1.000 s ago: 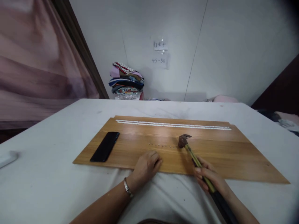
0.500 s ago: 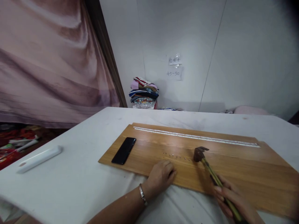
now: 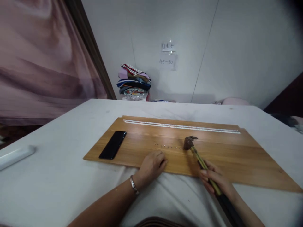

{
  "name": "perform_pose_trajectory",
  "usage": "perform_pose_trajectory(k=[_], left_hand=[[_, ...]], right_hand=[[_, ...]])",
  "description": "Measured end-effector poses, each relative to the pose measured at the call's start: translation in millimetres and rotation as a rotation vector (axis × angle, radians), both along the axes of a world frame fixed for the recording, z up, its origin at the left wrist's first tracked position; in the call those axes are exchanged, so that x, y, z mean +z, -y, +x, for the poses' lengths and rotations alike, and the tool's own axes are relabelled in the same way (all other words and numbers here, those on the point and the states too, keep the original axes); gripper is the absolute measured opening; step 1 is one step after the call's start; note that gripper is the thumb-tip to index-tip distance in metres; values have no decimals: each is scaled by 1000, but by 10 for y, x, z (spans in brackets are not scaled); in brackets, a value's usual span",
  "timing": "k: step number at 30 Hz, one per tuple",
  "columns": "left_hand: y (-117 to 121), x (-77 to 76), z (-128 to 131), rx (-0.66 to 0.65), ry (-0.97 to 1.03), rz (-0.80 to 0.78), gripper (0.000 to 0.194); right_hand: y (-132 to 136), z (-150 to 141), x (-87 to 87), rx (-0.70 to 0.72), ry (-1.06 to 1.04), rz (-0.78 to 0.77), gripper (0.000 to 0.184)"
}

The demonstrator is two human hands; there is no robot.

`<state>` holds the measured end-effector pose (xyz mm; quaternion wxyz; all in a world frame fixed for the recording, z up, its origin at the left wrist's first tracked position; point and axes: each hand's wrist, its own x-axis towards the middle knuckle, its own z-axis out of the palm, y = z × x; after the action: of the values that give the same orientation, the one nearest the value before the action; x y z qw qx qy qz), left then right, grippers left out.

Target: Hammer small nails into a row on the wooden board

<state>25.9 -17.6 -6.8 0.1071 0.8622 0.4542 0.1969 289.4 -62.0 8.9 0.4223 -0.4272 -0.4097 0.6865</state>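
Observation:
My right hand [image 3: 214,176] is wrapped round the yellow and black handle of a claw hammer [image 3: 189,143]. The hammer's brown head is over the wooden board [image 3: 227,157], at the right end of a row of several small nails [image 3: 165,146]. Whether the head touches the board I cannot tell. My left hand [image 3: 152,165], with a silver bracelet [image 3: 133,184] on its wrist, rests at the board's near edge, just below the nails. Its fingers are curled closed, and anything inside them is hidden.
A black phone [image 3: 113,145] lies on the board's left end. Two white measuring strips [image 3: 182,126] run along its far side. The board lies on a white-covered table [image 3: 59,135], with a white object [image 3: 17,156] at the left. Folded clothes [image 3: 134,82] are stacked behind.
The camera view has shifted, so the board, table and both hands appear farther left and higher. The hammer stays at the right end of the nail row, and the left hand keeps its place.

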Motion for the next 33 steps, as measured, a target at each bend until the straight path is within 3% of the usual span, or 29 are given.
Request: perform_pose_trajectory(k=[9, 20, 33], left_hand=[[-28, -18, -9, -22, 15, -9, 20], [-28, 7, -5, -25, 15, -20, 22], [-30, 5, -9, -17, -23, 12, 22]], right_hand=[[0, -2, 57, 4, -68, 21, 41], [11, -38, 109, -21, -74, 4, 29], [-14, -24, 82, -31, -73, -2, 31]])
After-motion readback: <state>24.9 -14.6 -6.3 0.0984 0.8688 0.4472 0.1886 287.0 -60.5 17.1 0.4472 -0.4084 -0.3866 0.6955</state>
